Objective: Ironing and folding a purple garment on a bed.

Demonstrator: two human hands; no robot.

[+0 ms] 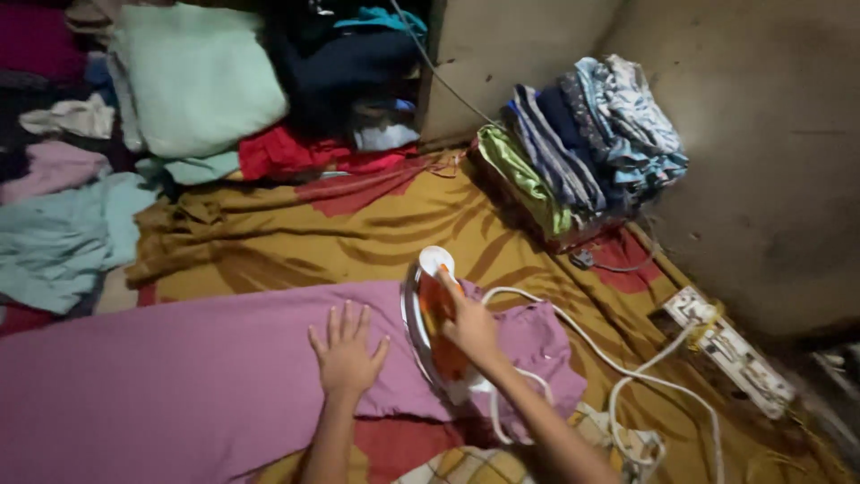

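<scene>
floor w/ mustard sheet (pixel 296 242), pink cloth (pixel 179 367), folded stack (pixel 582 134)

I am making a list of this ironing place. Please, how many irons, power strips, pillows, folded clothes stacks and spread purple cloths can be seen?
Iron, under the right hand: 1
Power strip: 1
Pillow, pale green: 1
Folded clothes stack: 1
Purple cloth, under the left hand: 1
Total: 5

Dim room: bare wall (pixel 770 179) at right, patterned yellow sheet (pixel 376 233) over the floor, heaped clothes (pixel 188 81) behind
</scene>
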